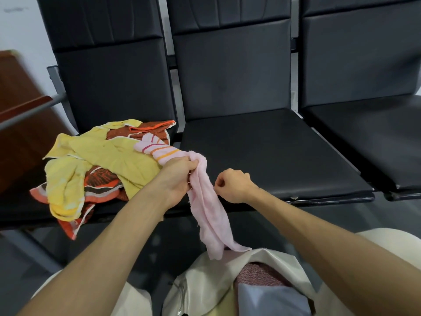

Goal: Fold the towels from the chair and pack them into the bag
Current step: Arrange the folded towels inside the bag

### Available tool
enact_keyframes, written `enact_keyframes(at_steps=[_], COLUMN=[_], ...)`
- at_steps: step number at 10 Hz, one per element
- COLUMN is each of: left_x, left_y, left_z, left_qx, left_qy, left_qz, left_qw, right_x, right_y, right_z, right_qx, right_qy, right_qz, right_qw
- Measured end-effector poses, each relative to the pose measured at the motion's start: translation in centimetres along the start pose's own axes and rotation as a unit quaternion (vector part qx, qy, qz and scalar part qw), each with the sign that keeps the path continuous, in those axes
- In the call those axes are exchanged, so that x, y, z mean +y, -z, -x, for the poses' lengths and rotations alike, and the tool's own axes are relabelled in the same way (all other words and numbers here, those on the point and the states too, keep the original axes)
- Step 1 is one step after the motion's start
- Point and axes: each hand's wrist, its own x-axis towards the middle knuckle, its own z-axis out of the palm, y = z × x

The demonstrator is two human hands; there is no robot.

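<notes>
A pink towel (208, 215) with orange and magenta stripes at its far end hangs from the left seat down over the seat's front edge. My left hand (180, 176) grips it near the middle, bunched. My right hand (232, 185) pinches the towel's right edge just beside it. The towel's lower end dangles above the cream bag (205, 283) that sits between my knees. Folded cloths, one reddish and one grey-blue, lie inside the bag. A heap of yellow towels (109, 160) and an orange patterned cloth (102, 183) lies on the left chair seat (22, 213).
Three black padded chairs stand in a row; the middle seat (273, 151) and the right seat (373, 133) are bare. A brown wooden cabinet (20, 124) stands at the left behind a metal armrest. My knees in light trousers flank the bag.
</notes>
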Motion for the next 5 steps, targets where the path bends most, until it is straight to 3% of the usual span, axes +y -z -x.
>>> enact_keyframes(at_steps=[1,3,4,5], left_x=[0.8,0.9,1.0,0.8], left_y=[-0.3,1.0,0.9,0.5], left_z=[0.8,-0.1,0.0,0.0], left_qx=[0.029,0.041,0.032,0.045], left_qy=[0.038,0.026,0.015,0.024], left_qz=[-0.003,0.006,0.011,0.007], left_qw=[0.999,0.999,0.999,0.999], right_x=[0.4,4.0,6.5,8.1], right_y=[1.5,6.3,8.5,9.9], right_z=[-0.1,0.9,1.9,3.3], right_qx=[0.007,0.131,0.188,0.223], right_qy=[-0.019,-0.060,-0.095,-0.138], right_qz=[-0.035,-0.102,-0.188,-0.325], right_qw=[0.999,0.984,0.959,0.909])
